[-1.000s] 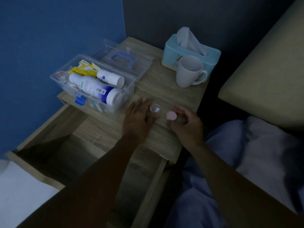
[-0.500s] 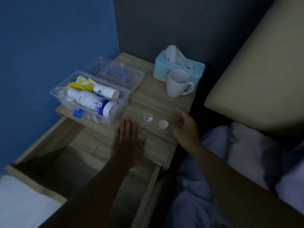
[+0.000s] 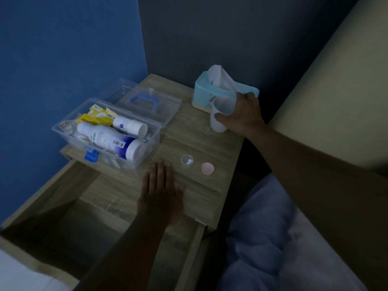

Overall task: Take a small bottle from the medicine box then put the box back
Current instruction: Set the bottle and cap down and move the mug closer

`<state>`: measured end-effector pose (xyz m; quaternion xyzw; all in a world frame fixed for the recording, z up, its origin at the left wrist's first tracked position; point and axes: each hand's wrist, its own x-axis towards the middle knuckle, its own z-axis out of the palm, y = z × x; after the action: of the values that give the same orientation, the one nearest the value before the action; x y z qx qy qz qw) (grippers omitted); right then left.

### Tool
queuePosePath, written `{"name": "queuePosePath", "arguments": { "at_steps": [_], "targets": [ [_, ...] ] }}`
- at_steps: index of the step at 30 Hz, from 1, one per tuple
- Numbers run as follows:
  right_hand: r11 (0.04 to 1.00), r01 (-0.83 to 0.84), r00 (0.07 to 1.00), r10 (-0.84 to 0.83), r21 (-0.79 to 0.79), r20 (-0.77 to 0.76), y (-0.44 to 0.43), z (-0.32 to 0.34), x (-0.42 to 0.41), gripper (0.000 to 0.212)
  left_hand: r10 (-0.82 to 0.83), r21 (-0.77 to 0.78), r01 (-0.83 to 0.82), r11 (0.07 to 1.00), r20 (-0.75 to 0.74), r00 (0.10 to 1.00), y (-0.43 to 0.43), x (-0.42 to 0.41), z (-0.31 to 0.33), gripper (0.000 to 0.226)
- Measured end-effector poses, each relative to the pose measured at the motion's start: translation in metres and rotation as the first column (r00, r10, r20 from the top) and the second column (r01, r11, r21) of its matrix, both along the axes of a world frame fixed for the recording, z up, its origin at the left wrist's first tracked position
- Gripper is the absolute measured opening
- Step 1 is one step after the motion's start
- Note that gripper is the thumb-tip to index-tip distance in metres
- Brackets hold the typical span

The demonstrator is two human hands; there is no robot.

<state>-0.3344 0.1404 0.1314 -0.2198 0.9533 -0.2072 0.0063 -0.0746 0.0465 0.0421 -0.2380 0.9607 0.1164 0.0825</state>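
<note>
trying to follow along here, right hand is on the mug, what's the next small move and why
Probably lift the white ceramic mug: the right hand is wrapped around it, and the small clear bottle stands open with its round pink cap beside it. The left hand rests flat on the wooden nightstand.

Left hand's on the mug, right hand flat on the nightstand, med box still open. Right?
Hands are swapped. In the head view the right hand grips the mug, and the left hand lies flat on the nightstand. The med box is open, as you said.
</note>
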Motion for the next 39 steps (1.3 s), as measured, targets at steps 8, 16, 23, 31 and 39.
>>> {"name": "queuePosePath", "arguments": {
  "at_steps": [8, 16, 23, 31, 39],
  "targets": [
    [0.996, 0.054, 0.994, -0.048, -0.064, 0.094, -0.010, -0.014, -0.017, 0.094, 0.009, -0.041, -0.011, 0.999, -0.034, 0.999, 0.001, 0.000, -0.006, 0.073],
    [0.989, -0.118, 0.991, 0.123, -0.088, 0.050, -0.005, 0.000, 0.006, 0.097, 0.005, -0.042, -0.007, 0.999, -0.047, 0.999, 0.000, 0.000, -0.008, 0.074],
    [0.967, -0.243, 0.967, 0.248, -0.080, 0.057, -0.006, 0.003, 0.049, 0.080, 0.006, -0.031, -0.007, 0.999, -0.031, 1.000, 0.002, 0.000, -0.002, 0.073],
    [0.969, -0.245, 0.967, 0.246, -0.025, 0.071, -0.009, -0.002, 0.059, 0.081, 0.011, -0.009, -0.011, 1.000, -0.023, 1.000, 0.001, 0.000, -0.003, 0.073],
    [0.973, -0.223, 0.970, 0.228, -0.064, 0.079, -0.002, -0.005, 0.065, 0.080, 0.005, -0.023, -0.006, 1.000, -0.034, 0.999, 0.000, 0.000, -0.006, 0.075]
  ]
}}
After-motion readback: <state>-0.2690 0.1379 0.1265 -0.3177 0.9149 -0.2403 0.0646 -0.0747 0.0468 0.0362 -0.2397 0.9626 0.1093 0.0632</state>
